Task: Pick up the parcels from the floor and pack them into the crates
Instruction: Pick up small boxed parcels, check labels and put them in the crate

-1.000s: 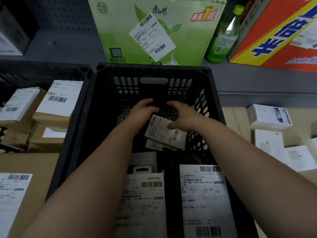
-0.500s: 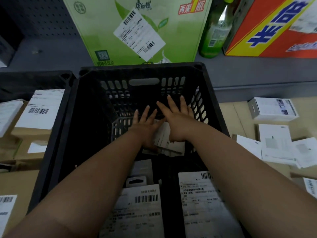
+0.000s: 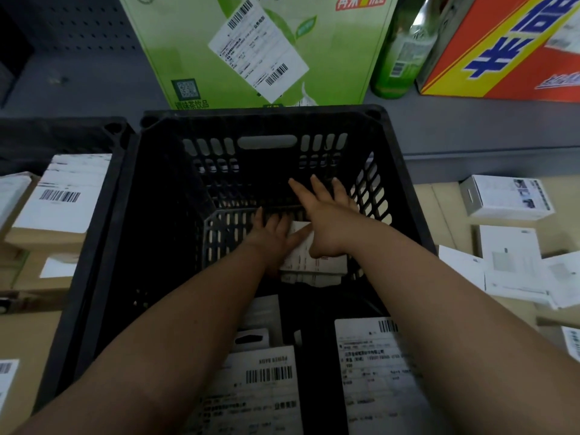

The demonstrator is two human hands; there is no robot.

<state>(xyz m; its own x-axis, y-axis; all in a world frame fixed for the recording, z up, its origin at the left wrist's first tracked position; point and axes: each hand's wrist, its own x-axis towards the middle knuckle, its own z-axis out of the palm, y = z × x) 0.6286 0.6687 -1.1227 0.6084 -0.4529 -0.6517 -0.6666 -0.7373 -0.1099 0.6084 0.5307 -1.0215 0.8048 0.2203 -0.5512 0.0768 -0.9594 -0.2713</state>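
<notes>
left hand (image 3: 271, 235) and right hand (image 3: 328, 222), fingers (image 3: 316, 187) spread flat, cover one small parcel (image 3: 317, 265) in the black crate (image 3: 260, 113); two labelled parcels (image 3: 263, 394) (image 3: 376, 381) lie nearer.

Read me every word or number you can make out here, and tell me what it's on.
"POWER BANK", upside down, on a parcel in the black crate.
"调味茶饮品" below the QR code on the green carton.
"半" in blue on the red box.
The shipping labels: print too small and blurred to read.
</notes>
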